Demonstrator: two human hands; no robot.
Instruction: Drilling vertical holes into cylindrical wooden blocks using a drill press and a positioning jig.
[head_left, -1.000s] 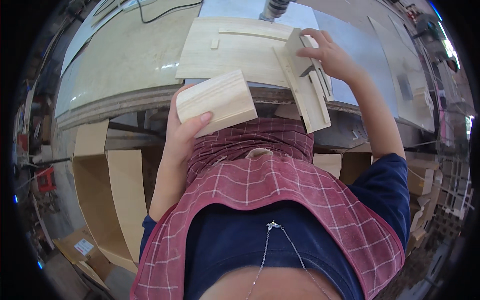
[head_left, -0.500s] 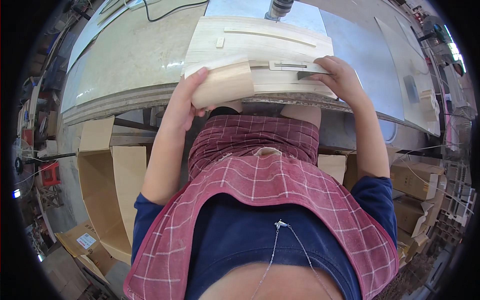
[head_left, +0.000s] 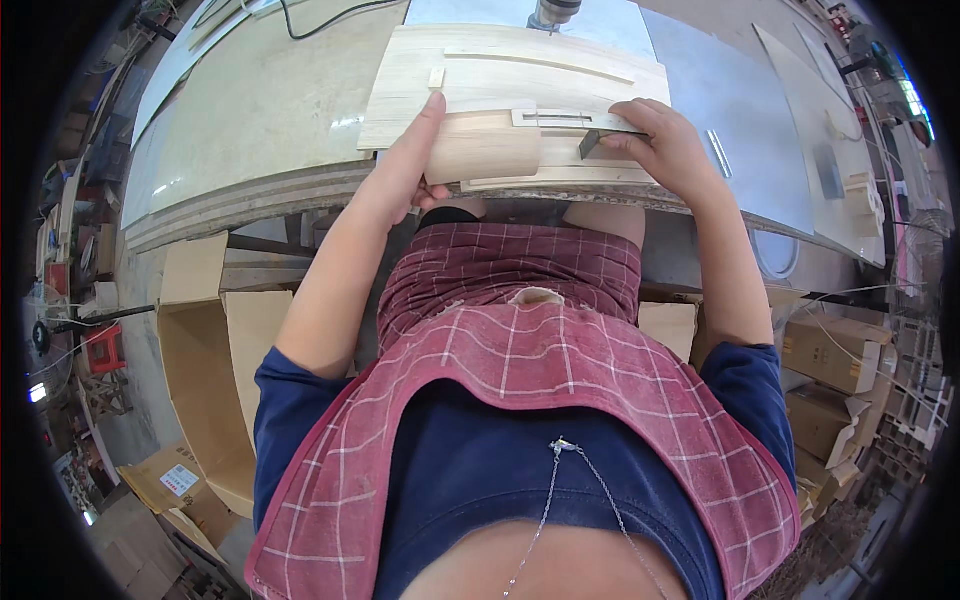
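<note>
My left hand [head_left: 405, 165] is closed round the left end of a pale, rounded wooden piece [head_left: 485, 150], its thumb on top and its fingers underneath. My right hand [head_left: 665, 150] pinches a light slotted strip [head_left: 568, 121] between thumb and fingers. Below the strip, by the right thumb, a dark flat-faced part [head_left: 592, 143] shows; whether it is joined to the strip I cannot tell. The strip's left end meets the upper right edge of the wooden piece. Beneath both hands lies a pale wooden board [head_left: 408, 62].
A thin wooden batten [head_left: 540, 64] and a small wooden block [head_left: 437, 77] sit on the board. Beyond its far edge is a metal chuck-like tool [head_left: 556, 12]. A short metal bar [head_left: 718, 154] lies right of my right hand. Cardboard boxes [head_left: 205, 370] stand below the bench.
My left hand has brought the wooden piece rightward and slightly up, against the strip's left end. My right hand has shifted a little left with the strip, uncovering the metal bar.
</note>
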